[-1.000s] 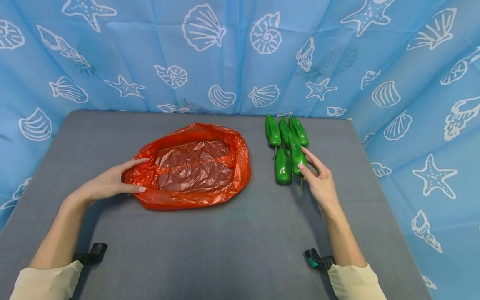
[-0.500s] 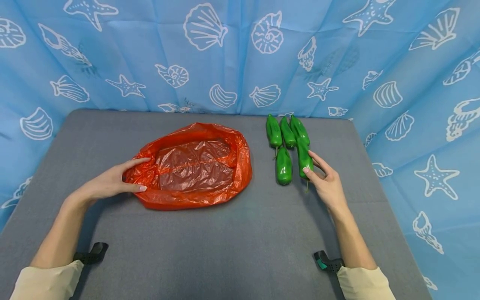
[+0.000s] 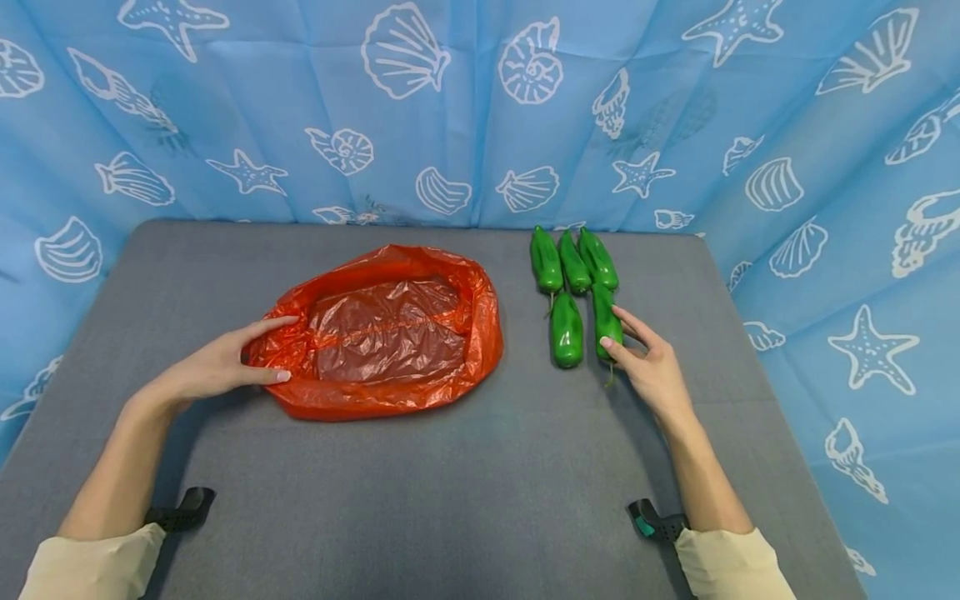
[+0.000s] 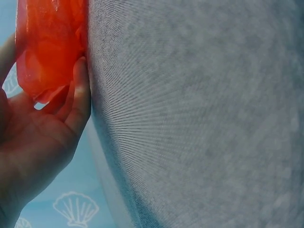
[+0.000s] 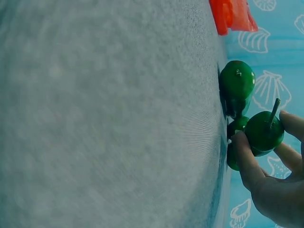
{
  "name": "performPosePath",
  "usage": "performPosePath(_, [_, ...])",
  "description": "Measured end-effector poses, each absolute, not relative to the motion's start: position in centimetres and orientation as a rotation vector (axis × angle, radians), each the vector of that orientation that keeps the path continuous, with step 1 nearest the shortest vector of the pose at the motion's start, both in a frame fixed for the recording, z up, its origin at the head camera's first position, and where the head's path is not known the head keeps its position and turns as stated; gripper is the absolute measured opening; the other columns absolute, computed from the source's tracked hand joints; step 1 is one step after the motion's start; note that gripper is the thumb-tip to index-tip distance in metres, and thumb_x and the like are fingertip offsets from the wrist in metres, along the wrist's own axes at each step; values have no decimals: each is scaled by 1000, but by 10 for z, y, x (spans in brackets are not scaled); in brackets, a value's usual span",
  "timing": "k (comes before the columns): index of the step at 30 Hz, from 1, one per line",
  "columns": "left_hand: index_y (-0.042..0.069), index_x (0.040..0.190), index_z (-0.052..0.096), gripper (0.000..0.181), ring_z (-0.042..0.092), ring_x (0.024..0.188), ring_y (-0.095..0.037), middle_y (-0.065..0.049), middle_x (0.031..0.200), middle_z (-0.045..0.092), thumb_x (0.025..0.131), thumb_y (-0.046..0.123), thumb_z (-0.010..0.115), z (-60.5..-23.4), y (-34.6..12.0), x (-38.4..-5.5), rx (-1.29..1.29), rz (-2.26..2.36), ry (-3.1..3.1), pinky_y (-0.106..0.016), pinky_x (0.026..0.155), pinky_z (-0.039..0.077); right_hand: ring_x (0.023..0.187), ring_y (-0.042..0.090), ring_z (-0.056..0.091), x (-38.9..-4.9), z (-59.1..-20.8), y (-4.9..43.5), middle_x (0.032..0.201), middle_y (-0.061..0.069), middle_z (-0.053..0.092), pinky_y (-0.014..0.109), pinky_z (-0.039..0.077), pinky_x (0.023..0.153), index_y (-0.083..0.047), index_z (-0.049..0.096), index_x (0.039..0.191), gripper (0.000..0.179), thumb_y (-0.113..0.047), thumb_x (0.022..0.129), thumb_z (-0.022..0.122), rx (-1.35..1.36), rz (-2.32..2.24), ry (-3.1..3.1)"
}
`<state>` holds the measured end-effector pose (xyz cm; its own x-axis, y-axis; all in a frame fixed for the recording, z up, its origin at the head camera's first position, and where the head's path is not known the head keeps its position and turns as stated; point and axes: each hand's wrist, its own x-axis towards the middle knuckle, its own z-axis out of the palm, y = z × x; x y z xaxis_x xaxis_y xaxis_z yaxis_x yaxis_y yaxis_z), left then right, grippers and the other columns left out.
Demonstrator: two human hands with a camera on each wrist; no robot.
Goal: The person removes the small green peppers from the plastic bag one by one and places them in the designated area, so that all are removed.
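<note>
A red plastic bag (image 3: 480, 325) lies with its mouth spread wide on the table. At the bag's left end my left hand (image 3: 213, 362) holds it, thumb on the near side and fingers on the far side. In the left wrist view, the fingers of that hand (image 4: 40, 133) curl round the red film. My right hand (image 3: 651, 367) pinches a green pepper (image 3: 606, 321) between thumb and fingers; its thin stem points toward me. In the right wrist view, that pepper (image 5: 262, 132) is between the thumb and fingers of the hand (image 5: 280, 190).
Beside the held pepper, another green pepper (image 3: 567, 333) lies on the grey table (image 3: 420, 500). A row of green peppers (image 3: 546, 262) lies behind them near the far edge. A blue curtain (image 3: 480, 108) with white shells hangs past the table's edges.
My right hand has drawn the pinched pepper to the right and slightly nearer me, off the middle pepper of the back row. My left hand stays on the bag.
</note>
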<state>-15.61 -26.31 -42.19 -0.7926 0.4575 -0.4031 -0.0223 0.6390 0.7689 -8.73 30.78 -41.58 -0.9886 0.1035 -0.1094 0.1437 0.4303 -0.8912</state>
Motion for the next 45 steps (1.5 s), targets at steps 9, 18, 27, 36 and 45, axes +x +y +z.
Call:
performPosePath(9, [15,160,17,87,13,140,-59,-34,159,6,94,34,69,-421,-262,-156,322,1071,2268,-76,103,21,96,22,71,-91,-415,310,141,22,51,35,57,77,-22,45,151,62,-43,96,64,222,-1354,2721])
performPosePath(18, [17,160,18,85,13,142,-57,-32,160,8,94,36,69,-418,-262,-154,328,1072,2272,-75,105,20,105,38,67,-95,-417,307,137,26,55,33,54,67,-17,47,149,59,-34,96,66,184,-1231,2856])
performPosePath(27, [18,160,19,84,12,143,-55,-30,161,8,94,39,68,-417,-262,-153,326,1072,2274,-75,106,19,83,31,69,-100,-420,303,132,23,60,28,43,50,-19,47,149,60,-37,96,67,198,-1153,2936])
performPosePath(36, [15,159,22,83,20,141,-54,-32,159,14,93,31,71,-418,-261,-158,352,1100,2300,-72,105,24,114,38,62,-100,-419,301,138,28,54,40,51,71,-20,45,151,55,-27,99,63,167,-1157,2923])
performPosePath(45, [16,159,22,85,21,140,-54,-32,159,13,93,36,71,-420,-263,-157,337,1094,2342,-72,105,25,114,39,62,-97,-420,304,137,26,55,56,49,89,-19,46,150,54,-25,99,64,163,-1170,2955])
